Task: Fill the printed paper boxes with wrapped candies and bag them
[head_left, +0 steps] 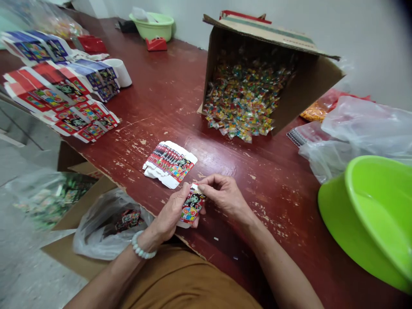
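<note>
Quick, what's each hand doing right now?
Left hand: closed, holding a small printed cardboard box.
Right hand: closed, pinching the top of that box.

Left hand (170,213) cupped low, right hand (222,194) pinching just above it, hands nearly meeting

Tabletop (257,171) dark red, pale chips scattered (worn paint). Basin (376,210) lime green. Small packets (240,103) multicoloured. Small carton (192,205) red, cartoon print.

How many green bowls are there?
2. One pale green basin sits at the far end of the red wooden table, and one bright green basin is at the right, tilted. Others may be hidden.
</note>
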Demonstrator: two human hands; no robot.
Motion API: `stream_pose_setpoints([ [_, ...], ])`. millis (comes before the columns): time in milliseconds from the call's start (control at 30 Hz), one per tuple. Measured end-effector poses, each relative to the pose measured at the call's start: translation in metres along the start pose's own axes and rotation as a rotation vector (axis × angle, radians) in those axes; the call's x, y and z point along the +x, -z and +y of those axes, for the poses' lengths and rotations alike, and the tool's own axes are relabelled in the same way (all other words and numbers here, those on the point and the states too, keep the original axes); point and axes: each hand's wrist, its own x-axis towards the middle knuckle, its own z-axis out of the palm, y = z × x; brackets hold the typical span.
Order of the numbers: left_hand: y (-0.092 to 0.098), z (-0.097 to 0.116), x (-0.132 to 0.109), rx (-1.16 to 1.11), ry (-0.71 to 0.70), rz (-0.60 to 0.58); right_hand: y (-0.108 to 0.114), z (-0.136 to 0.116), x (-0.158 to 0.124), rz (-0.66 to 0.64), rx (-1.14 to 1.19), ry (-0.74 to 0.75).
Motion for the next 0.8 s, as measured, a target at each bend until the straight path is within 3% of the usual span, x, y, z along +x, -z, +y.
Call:
stream_pose_setpoints([
  [100, 0.002, 0.0, 0.0, 0.032, -0.013, -0.009, 0.003, 0.001, 0.002, 0.008, 0.005, -0.018],
  [300, -0.004, 0.007, -0.003, -0.071, 0.025, 0.027, 0.008, -0.005, -0.009, -0.099, -0.344, 0.317],
  [433, -0.008, 0.005, -0.001, -0.112, 0.06, 0.025, 0.007, -0.011, -0.014, -0.107, -0.721, 0.497],
  [500, -0.008, 0.002, -0.001, -0.163, 0.067, 0.014, 0.016, -0.011, -0.005, -0.138, -0.782, 0.496],
  [567, -0.008, 0.0, -0.002, -0.239, 0.08, 0.019, 0.041, -0.013, 0.016, -0.112, -0.747, 0.45],
  [600, -0.007, -0.001, -0.003, -0.264, 0.091, 0.026, 0.058, -0.015, 0.032, -0.019, -0.76, 0.42],
  [700, -0.005, -0.005, -0.006, -0.254, 0.122, 0.045, 0.119, -0.029, 0.086, 0.499, -1.048, 0.352],
  [767, 0.0, -0.009, -0.007, -0.185, 0.14, 0.027, 0.152, -0.04, 0.12, 0.699, -1.171, 0.217],
  [800, 0.004, -0.011, -0.007, -0.14, 0.138, 0.011, 0.164, -0.044, 0.135, 0.723, -1.201, 0.17],
])
